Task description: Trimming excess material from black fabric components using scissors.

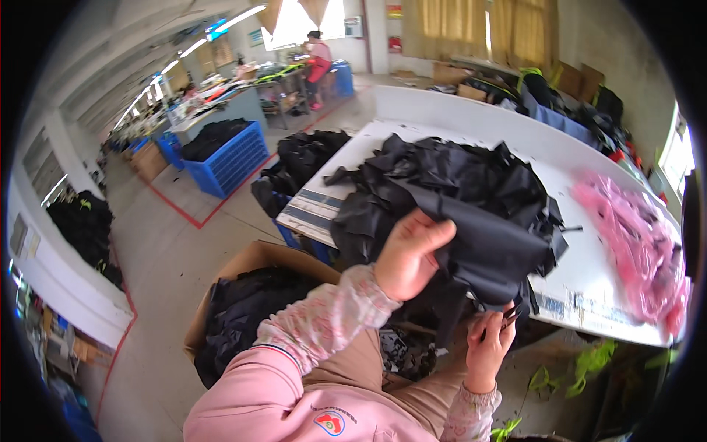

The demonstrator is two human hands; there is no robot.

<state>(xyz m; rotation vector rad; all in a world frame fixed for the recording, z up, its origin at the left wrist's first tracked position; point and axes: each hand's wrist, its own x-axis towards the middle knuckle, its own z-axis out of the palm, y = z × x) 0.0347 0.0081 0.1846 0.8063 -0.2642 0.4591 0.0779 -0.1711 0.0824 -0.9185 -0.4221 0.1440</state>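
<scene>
Fabric, smooth, black and sheet-like, is hanging by the near edge of the flat white table, before a crumpled black cloth heap. The bare left hand, thumb pointing right, is clamping the fabric's left side; the bare right hand, lower, is curling around a small dark tool, partly hidden.

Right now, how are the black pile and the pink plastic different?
The black pile is mostly dull; the pink plastic is shiny. The black pile looks bigger than the pink plastic. The left hand touches the black pile, not the pink plastic. Both lie crumpled on the white table.
</scene>
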